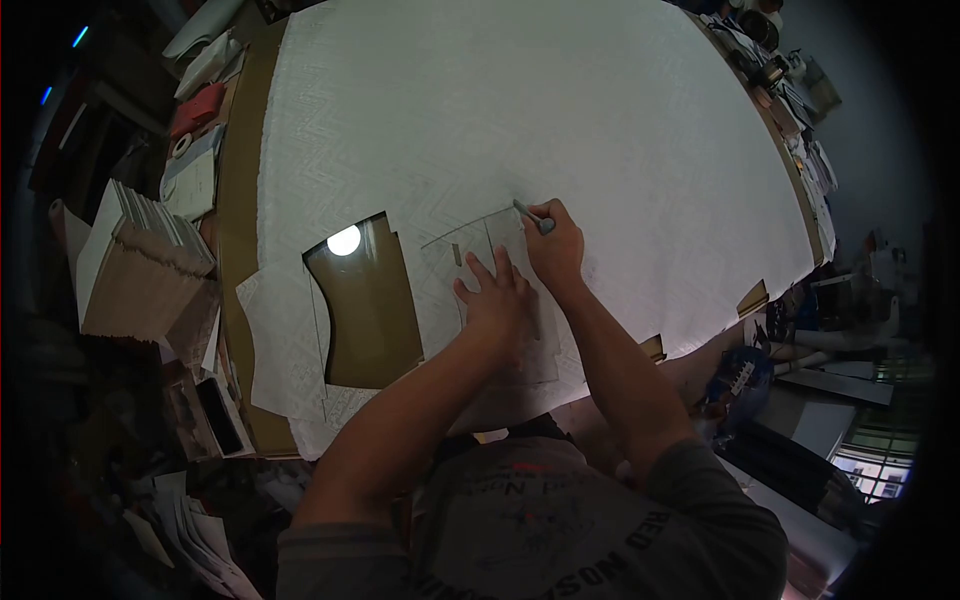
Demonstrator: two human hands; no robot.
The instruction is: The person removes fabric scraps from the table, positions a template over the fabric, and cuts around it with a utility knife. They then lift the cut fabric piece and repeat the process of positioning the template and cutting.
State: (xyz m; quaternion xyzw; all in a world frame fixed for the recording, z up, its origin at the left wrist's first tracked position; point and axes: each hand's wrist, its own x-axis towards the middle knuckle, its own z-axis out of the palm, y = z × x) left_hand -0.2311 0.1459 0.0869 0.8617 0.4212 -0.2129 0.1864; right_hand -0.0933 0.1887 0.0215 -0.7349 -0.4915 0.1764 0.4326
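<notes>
Cloth (660, 130) on table (370, 310) — papers (150, 285) left

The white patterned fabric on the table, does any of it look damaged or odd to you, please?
Yes: beside the left hand, a large opening with a curved side interrupts the fabric, baring the brown tabletop. Its crisp edges suggest cutting rather than tearing. Two smaller gaps break the near edge, to the right.

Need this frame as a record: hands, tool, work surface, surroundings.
left hand: spread, palm down, over the white patterned sheet
right hand: gripping a slim grey tool
tool tip: at the upper right end of a dark line
opening: left of the left hand, showing brown tabletop
far left: stack of papers
tool type: unclear
</notes>
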